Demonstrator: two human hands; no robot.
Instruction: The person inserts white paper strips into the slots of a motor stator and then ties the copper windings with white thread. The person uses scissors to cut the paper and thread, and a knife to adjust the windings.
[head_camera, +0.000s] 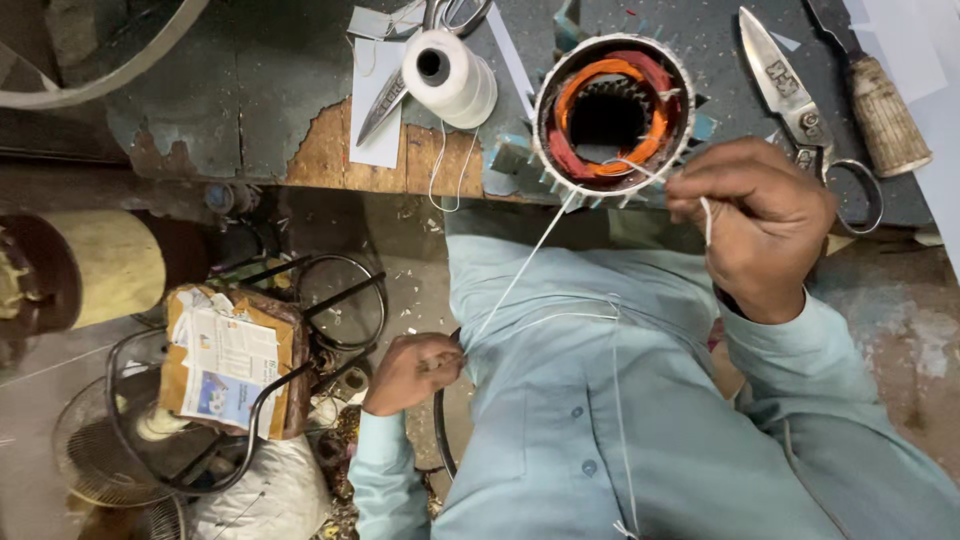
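Pinching white thread (520, 275) taut, both hands, left (415, 372) and right (762, 225), grip it; stator (612, 112) partly hidden.

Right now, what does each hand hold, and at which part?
Both hold the white thread coming from the motor stator: the left hand pulls its lower end, the right hand pinches it near the stator.

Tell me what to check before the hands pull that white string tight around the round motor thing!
1. Left hand grips the white thread: ok.
2. Right hand pinches the thread's other end: ok.
3. Thread runs taut from the left hand to the motor stator: ok.
4. Stator sits fully on the workbench: not ok, it overhangs the edge.
5. Thread spool within reach: ok.
6. Knot seated on the coils: cannot tell.
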